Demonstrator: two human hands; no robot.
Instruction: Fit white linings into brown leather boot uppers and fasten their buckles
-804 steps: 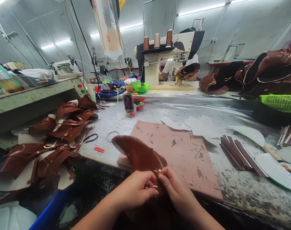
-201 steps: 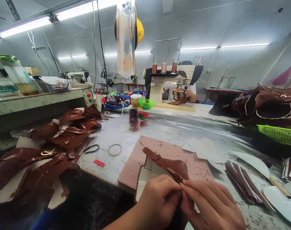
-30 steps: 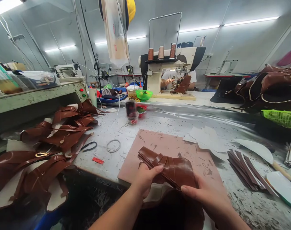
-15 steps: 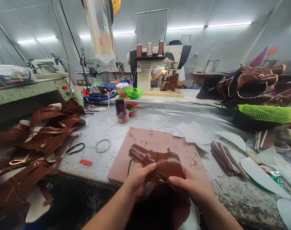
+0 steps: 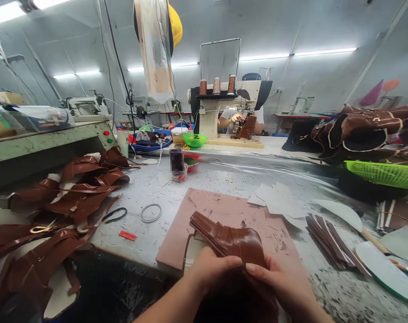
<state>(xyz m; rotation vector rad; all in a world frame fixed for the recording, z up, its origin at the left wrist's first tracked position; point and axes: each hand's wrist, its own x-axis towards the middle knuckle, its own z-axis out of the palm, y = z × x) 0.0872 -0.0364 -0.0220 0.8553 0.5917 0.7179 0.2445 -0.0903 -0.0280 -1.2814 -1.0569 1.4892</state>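
Note:
A brown leather shoe upper with crossed straps lies on a pink cutting mat at the table's near edge. My left hand is closed round its lower left part, thumb on top. My right hand grips its right side, fingers curled over the leather. The two thumbs nearly meet in the middle of the piece.
A heap of brown leather uppers covers the left of the table. Cut strips and white paper patterns lie to the right, beside a green basket. A ring and a red tab lie left of the mat. A person sews at a far machine.
Both hands have slid lower on the upper and closer together, and it now lies flatter on the mat. The view has shifted slightly to the left.

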